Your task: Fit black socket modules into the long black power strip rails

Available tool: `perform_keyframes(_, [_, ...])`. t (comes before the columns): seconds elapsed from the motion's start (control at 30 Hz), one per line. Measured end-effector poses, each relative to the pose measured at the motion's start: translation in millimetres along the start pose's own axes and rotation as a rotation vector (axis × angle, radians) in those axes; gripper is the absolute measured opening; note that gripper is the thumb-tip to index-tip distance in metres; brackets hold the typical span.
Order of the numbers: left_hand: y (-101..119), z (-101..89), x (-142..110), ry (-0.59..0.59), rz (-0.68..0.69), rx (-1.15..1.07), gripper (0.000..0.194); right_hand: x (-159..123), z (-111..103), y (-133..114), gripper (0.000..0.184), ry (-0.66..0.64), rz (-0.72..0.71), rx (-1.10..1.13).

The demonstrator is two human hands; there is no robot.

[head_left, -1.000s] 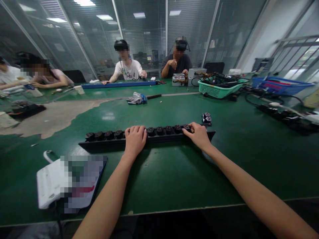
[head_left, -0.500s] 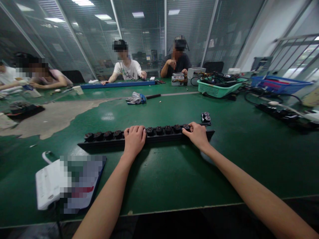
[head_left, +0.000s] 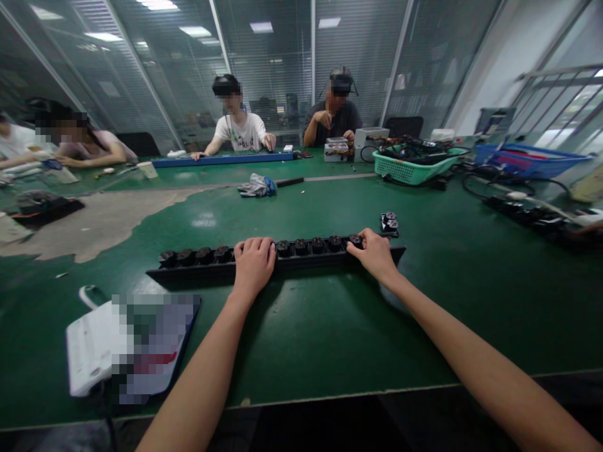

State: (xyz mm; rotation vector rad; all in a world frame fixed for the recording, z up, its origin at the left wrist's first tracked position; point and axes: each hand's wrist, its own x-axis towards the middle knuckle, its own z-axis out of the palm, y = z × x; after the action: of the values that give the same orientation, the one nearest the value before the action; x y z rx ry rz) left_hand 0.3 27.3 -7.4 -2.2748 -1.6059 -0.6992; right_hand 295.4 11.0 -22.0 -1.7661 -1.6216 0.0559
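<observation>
A long black power strip housing (head_left: 306, 260) lies across the table in front of me, with a row of round black socket modules (head_left: 300, 247) along it. My left hand (head_left: 255, 260) is wrapped over the middle of the housing, hiding the part beneath it. Toward the right end, my right hand (head_left: 374, 256) pinches a black socket module (head_left: 355, 241) between thumb and fingers, at the top of the housing. Just behind the right end sit loose socket pieces (head_left: 389, 221) with metallic faces.
A white box-like device with a cable (head_left: 89, 351) and a partly blurred flat pad (head_left: 162, 351) lie at front left. Gloves (head_left: 257, 186), a green basket of cables (head_left: 409, 171) and a blue basket (head_left: 527, 164) are farther back. Several people sit across the table.
My right hand has shifted slightly to the right along the strip with the pinched socket module. My left hand stays in place on the housing.
</observation>
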Motion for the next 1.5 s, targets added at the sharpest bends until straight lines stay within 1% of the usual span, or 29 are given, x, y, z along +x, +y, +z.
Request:
perform_keyframes(0.27, [-1.1, -0.1, -0.4, 0.001, 0.014, 0.026, 0.032, 2.1, -2.0, 5.1, 0.026, -0.013, -0.019, -0.029])
perform_keyframes(0.57, [-0.6, 0.5, -0.2, 0.0, 0.003, 0.011, 0.031, 1.9, -4.2, 7.8, 0.029, -0.007, -0.092, -0.039])
perform_keyframes(0.77, [-0.6, 0.8, -0.1, -0.004, 0.002, 0.019, 0.031, 2.9, -1.6, 9.2, 0.029, 0.003, -0.065, -0.047])
perform_keyframes(1.27, [-0.2, -0.6, -0.2, -0.004, 0.008, 0.016, 0.031, 5.6, -4.9, 13.5, 0.028, -0.016, -0.086, -0.052])
perform_keyframes(1.5, [-0.1, -0.3, -0.3, 0.002, 0.011, 0.019, 0.031, 9.7, -16.0, 20.8, 0.033, -0.103, -0.077, 0.022])
